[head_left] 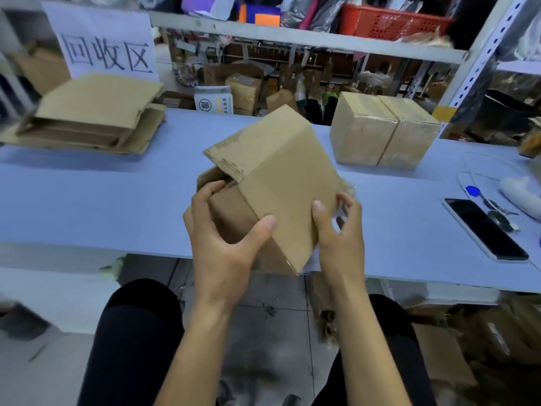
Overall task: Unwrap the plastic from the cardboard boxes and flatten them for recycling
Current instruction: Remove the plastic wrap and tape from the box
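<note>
A bare cardboard box (281,171) is held tilted above the front edge of the blue table (87,200), with a flap standing open at its upper left end. My left hand (225,241) grips its near left end, thumb on the front face and fingers curled by the open flap. My right hand (339,230) holds the right side, thumb pressed on the face. A wisp of clear plastic (348,190) shows behind my right fingers. Two boxes wrapped together in plastic (383,130) stand at the back right. A stack of flattened boxes (93,115) lies at the back left.
A white paper sign (102,39) hangs above the flattened stack. At the right of the table lie a black phone (486,230), a blue-handled tool (483,200) and a white object (521,191). Metal shelving (292,36) rises behind. Cardboard scraps (439,347) litter the floor by my knees.
</note>
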